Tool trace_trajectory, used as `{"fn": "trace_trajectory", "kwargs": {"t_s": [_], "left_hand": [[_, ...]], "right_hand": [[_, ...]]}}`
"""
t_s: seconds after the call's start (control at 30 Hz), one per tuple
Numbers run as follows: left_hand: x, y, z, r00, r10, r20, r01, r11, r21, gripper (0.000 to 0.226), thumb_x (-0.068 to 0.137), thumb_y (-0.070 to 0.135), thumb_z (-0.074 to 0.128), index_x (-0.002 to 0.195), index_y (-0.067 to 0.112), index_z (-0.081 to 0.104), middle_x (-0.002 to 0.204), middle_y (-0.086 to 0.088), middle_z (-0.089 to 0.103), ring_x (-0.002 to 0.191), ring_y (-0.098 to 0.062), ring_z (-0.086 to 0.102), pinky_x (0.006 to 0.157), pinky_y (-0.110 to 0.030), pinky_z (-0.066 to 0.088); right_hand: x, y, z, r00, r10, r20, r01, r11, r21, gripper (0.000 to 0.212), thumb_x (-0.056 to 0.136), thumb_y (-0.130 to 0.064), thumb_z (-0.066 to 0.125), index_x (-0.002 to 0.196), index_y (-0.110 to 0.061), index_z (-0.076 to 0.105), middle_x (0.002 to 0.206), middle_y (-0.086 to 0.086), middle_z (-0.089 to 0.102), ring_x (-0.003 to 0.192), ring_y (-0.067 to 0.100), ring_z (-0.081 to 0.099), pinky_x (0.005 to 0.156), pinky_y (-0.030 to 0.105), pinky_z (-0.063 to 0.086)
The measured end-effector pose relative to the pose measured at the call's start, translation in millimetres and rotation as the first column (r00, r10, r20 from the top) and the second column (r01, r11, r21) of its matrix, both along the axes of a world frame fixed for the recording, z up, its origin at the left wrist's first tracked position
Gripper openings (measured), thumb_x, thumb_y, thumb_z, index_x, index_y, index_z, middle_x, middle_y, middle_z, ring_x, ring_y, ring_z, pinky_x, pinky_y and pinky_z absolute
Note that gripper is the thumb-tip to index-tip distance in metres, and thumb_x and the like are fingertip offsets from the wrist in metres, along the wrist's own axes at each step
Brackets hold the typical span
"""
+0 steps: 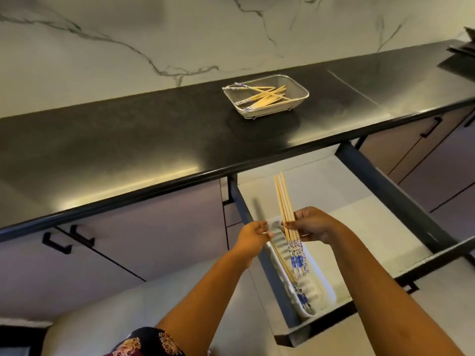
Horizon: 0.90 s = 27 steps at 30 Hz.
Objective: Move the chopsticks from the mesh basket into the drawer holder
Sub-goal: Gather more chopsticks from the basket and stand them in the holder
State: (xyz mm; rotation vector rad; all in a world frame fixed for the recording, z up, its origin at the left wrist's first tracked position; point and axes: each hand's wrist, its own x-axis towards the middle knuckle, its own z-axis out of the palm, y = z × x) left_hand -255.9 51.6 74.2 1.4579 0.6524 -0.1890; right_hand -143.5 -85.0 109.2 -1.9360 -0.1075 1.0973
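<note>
Gripping chopsticks (284, 209), right hand (309, 224) above holder (327, 291).

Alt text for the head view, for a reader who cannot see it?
Over an open drawer, the right hand holds a bundle of chopsticks while the left hand lays a single chopstick into the white holder. More chopsticks lie in a mesh basket on the black counter.

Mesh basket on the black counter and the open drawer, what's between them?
Head view: only bare black countertop and its front edge lie between the wire mesh basket and the open drawer.
</note>
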Motion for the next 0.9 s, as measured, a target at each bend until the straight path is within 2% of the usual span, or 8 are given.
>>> {"fn": "trace_trajectory", "kwargs": {"t_s": [0.07,0.13,0.2,0.3,0.37,0.47,0.7,0.9], "left_hand": [[4,-14,-17,0.999,0.019,-0.046,-0.010,0.981,0.191,0.048,0.089,0.002,0.058,0.135,0.008,0.046,0.136,-0.012,0.052,0.112,-0.021,0.054,0.095,-0.029,0.046],[5,-28,-33,0.991,-0.005,-0.134,0.059,0.913,0.403,0.049,0.088,0.010,0.062,0.135,0.014,0.047,0.135,-0.009,0.052,0.106,-0.020,0.054,0.090,-0.027,0.046],[3,-39,-47,0.986,-0.044,-0.163,0.124,0.844,0.522,0.051,0.087,0.016,0.065,0.135,0.015,0.048,0.137,-0.007,0.050,0.118,-0.025,0.052,0.099,-0.032,0.044],[-3,-58,-59,0.989,-0.062,-0.133,0.127,0.818,0.561,0.053,0.085,0.016,0.065,0.135,0.016,0.046,0.140,-0.006,0.048,0.126,-0.023,0.047,0.102,-0.031,0.039],[-6,-65,-66,0.985,-0.072,-0.157,0.152,0.794,0.588,0.061,0.086,0.020,0.064,0.141,0.017,0.039,0.148,-0.005,0.039,0.134,-0.022,0.038,0.109,-0.033,0.034],[-6,-69,-73,0.969,-0.096,-0.226,0.224,0.727,0.650,0.066,0.089,0.027,0.060,0.146,0.017,0.028,0.155,-0.003,0.027,0.143,-0.023,0.021,0.116,-0.037,0.025],[-9,-73,-84,0.921,-0.130,-0.368,0.370,0.589,0.718,0.075,0.091,0.033,0.056,0.149,0.020,0.010,0.160,0.001,0.008,0.147,-0.020,0.001,0.116,-0.045,0.022],[-9,-76,-86,0.905,-0.128,-0.405,0.399,0.582,0.708,0.079,0.092,0.030,0.054,0.150,0.022,0.001,0.160,0.003,0.001,0.147,-0.020,-0.006,0.114,-0.048,0.023]], "right_hand": [[4,-16,-19,0.999,0.010,0.049,-0.005,0.995,-0.101,0.013,0.085,-0.008,0.068,0.073,-0.007,0.064,0.057,0.000,0.068,0.058,0.015,0.065,0.063,0.028,0.054],[7,-26,-41,0.988,0.079,0.129,-0.049,0.974,-0.222,0.014,0.084,-0.008,0.069,0.071,-0.005,0.063,0.064,0.008,0.065,0.065,0.024,0.065,0.066,0.034,0.056],[4,-29,-59,0.964,0.174,0.201,-0.104,0.942,-0.319,0.016,0.083,-0.010,0.070,0.070,-0.004,0.063,0.075,0.016,0.062,0.073,0.031,0.066,0.069,0.039,0.057],[-2,-29,-81,0.906,0.328,0.267,-0.187,0.877,-0.442,0.022,0.081,-0.015,0.067,0.064,-0.009,0.055,0.080,0.013,0.059,0.076,0.029,0.064,0.068,0.036,0.055],[-8,-27,-92,0.874,0.397,0.281,-0.224,0.841,-0.492,0.013,0.082,-0.018,0.066,0.083,-0.006,0.063,0.086,0.013,0.063,0.088,0.031,0.067,0.064,0.029,0.049],[-14,-24,-111,0.848,0.454,0.275,-0.246,0.795,-0.555,0.027,0.086,-0.019,0.063,0.108,-0.004,0.062,0.107,0.013,0.067,0.098,0.030,0.065,0.066,0.027,0.044],[-29,-17,-138,0.825,0.479,0.302,-0.170,0.718,-0.675,0.029,0.094,-0.008,0.043,0.118,-0.006,0.058,0.116,0.013,0.064,0.104,0.029,0.063,0.077,0.033,0.050],[-33,-12,-145,0.846,0.457,0.277,-0.172,0.723,-0.669,0.031,0.095,-0.006,0.038,0.119,-0.006,0.058,0.117,0.013,0.063,0.105,0.029,0.062,0.075,0.033,0.047]]}}
